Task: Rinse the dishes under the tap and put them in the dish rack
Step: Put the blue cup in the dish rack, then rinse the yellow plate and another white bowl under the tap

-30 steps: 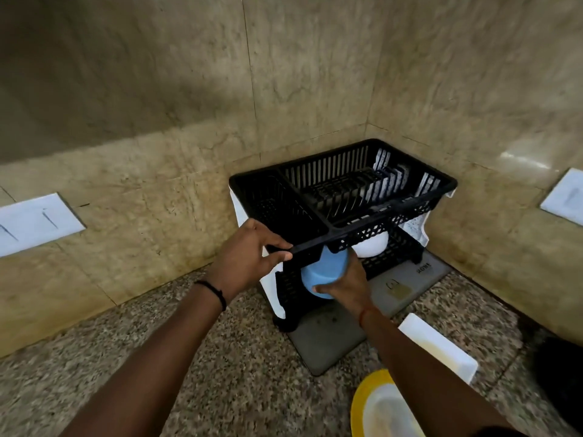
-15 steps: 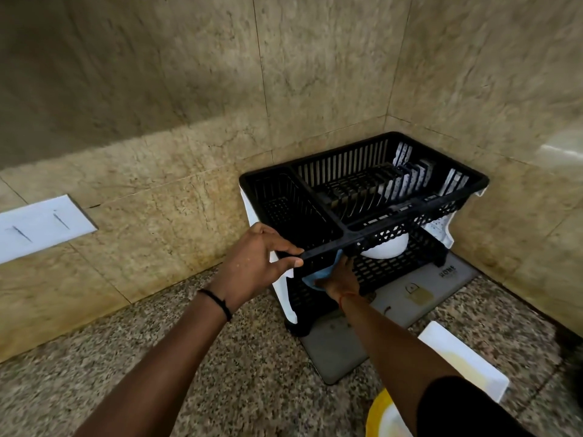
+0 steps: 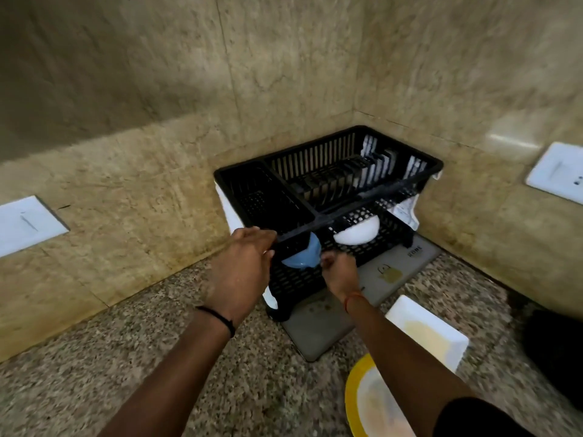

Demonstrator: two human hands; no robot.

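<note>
Fingers of the left hand curled around the front rim of the black plastic two-tier dish rack, which stood on a grey drying mat in the corner of the speckled granite counter. On the rack's lower shelf sat a pale blue plastic bowl, upside down, with a white bowl farther right. The right hand hung just beside the blue bowl with fingers curled (whether they touched it I could not tell). A yellow-rimmed round plate and a white square plate lay near the right forearm.
</note>
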